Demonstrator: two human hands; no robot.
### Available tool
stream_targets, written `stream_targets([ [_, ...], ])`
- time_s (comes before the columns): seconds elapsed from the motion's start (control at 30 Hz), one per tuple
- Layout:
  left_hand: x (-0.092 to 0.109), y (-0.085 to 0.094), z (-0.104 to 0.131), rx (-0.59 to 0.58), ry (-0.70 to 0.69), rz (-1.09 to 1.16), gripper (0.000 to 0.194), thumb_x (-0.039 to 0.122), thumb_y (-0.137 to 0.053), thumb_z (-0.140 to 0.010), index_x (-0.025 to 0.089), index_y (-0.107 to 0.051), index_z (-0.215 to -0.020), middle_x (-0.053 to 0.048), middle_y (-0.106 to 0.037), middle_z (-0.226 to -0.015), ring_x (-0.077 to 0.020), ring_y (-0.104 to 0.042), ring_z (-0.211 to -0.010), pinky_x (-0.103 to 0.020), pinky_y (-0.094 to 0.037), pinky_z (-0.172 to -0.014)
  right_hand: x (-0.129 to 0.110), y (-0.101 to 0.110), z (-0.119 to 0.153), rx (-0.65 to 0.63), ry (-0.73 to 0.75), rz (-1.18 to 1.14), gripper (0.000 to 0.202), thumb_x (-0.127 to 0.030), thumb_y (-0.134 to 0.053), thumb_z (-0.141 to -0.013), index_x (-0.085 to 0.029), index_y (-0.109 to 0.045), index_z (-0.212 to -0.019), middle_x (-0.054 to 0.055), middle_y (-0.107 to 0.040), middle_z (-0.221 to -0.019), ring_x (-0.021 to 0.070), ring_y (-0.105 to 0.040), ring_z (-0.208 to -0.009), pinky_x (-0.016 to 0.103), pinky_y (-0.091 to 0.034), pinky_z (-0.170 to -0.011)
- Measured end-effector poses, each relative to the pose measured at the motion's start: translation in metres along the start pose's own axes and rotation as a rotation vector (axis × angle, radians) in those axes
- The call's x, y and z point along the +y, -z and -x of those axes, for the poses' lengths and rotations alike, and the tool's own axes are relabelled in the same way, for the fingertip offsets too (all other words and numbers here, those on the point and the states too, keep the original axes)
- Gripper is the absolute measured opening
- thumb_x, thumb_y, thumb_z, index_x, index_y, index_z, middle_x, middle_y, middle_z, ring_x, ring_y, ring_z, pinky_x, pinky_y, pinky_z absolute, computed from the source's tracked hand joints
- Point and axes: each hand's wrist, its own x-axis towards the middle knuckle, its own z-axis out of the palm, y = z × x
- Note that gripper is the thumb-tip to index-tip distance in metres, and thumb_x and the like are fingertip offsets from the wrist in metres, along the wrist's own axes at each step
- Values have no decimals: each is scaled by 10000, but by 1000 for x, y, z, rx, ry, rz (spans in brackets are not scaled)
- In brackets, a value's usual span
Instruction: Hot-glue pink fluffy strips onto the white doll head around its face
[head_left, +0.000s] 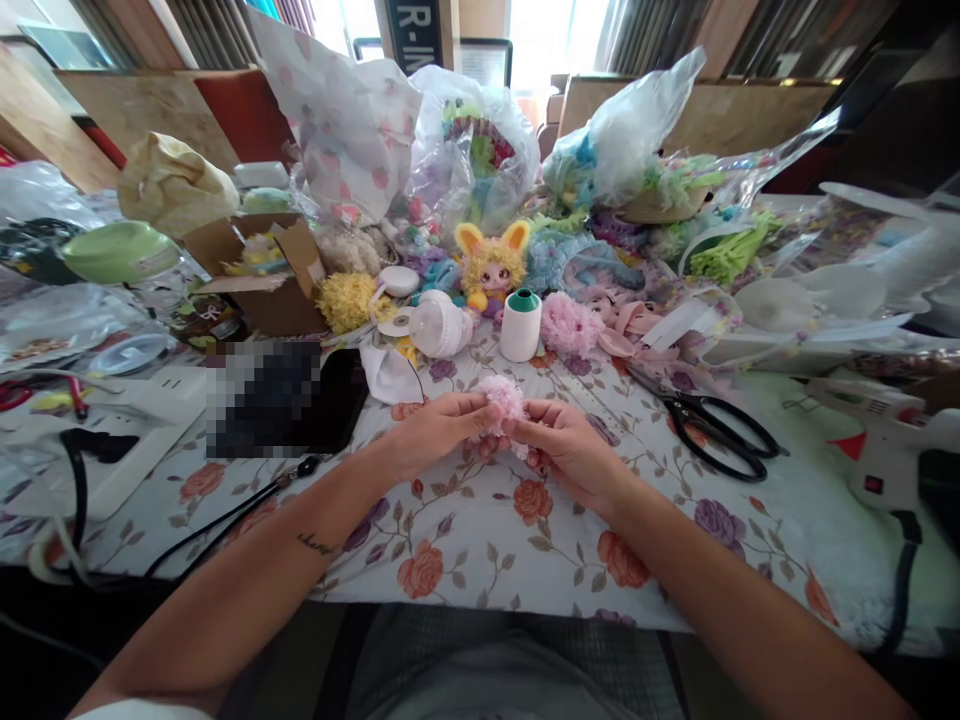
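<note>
A small tuft of fluffy pink yarn [504,396] is pinched between my two hands, just above the flowered tablecloth [480,550]. My left hand [450,422] grips its left side with thumb and fingers. On the right side, my right hand [559,440] closes its fingertips on the same piece. The fingers hide its underside. Beyond the hands stand a white thread cone [521,332] with a green top, a larger pink fluffy bundle [571,325] and a doll [493,265] with yellow curly hair and rabbit ears.
Black-handled scissors [724,430] lie to the right, with a glue gun [874,440] farther out. At left are a dark phone [341,405], a power strip [142,420] and a cardboard box [262,290]. Plastic bags [480,150] of yarn pieces crowd the back.
</note>
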Motion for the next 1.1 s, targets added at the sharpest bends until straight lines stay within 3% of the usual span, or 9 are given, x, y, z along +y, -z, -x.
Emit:
stream_targets([
  [0.17,-5,2,-4,82,38,129,244,361,-749,-724,138,-656,-687,4,-570,-579,-70,-478,-509,-197,-390,-474,-1,-1,1,38,65,107,266,-416,-665,-792,-182,-655,-917,-4,-611,-713,75,-434,-511,216,-344,-471],
  [0.27,-3,1,-4,152,37,134,244,354,-759,-705,143,-656,-641,11,-550,-542,-62,-454,-478,-193,-353,-441,-2,-1,1,151,123,163,360,-382,-688,-772,-192,-618,-1069,-40,-560,-614,86,-443,-478,221,-361,-459],
  [0.37,-2,-1,-3,166,31,122,235,352,-765,-688,147,-662,-631,2,-569,-556,-72,-468,-483,-208,-375,-455,0,0,0,229,167,241,361,-360,-679,-781,-196,-615,-1096,-63,-503,-527,100,-453,-461,223,-352,-446],
  [0.63,1,-6,0,243,-58,-119,177,340,-727,-716,164,-711,-715,-2,-610,-573,-89,-500,-502,-215,-411,-479,3,-1,0,242,238,306,258,-335,-637,-815,-208,-627,-1040,-55,-499,-532,104,-449,-457,229,-341,-435],
  [0.83,1,2,0,188,-79,-276,215,374,-683,-746,166,-687,-690,9,-560,-534,-96,-469,-482,-219,-364,-442,8,0,0,253,321,455,228,-321,-616,-829,-219,-633,-1032,-25,-542,-629,115,-451,-505,253,-365,-483],
  [1.03,4,-5,2,330,-156,-438,303,411,-628,-787,175,-588,-600,37,-477,-491,-76,-359,-426,-223,-244,-403,6,0,2,264,340,562,244,-349,-573,-868,-214,-655,-1053,-9,-582,-622,139,-507,-534,276,-403,-530],
  [1.1,4,-5,3,347,-166,-437,319,418,-623,-794,175,-568,-594,38,-452,-498,-76,-344,-433,-227,-235,-404,3,0,2,309,371,597,243,-343,-577,-869,-216,-670,-1054,12,-646,-711,144,-539,-582,284,-426,-569],
])
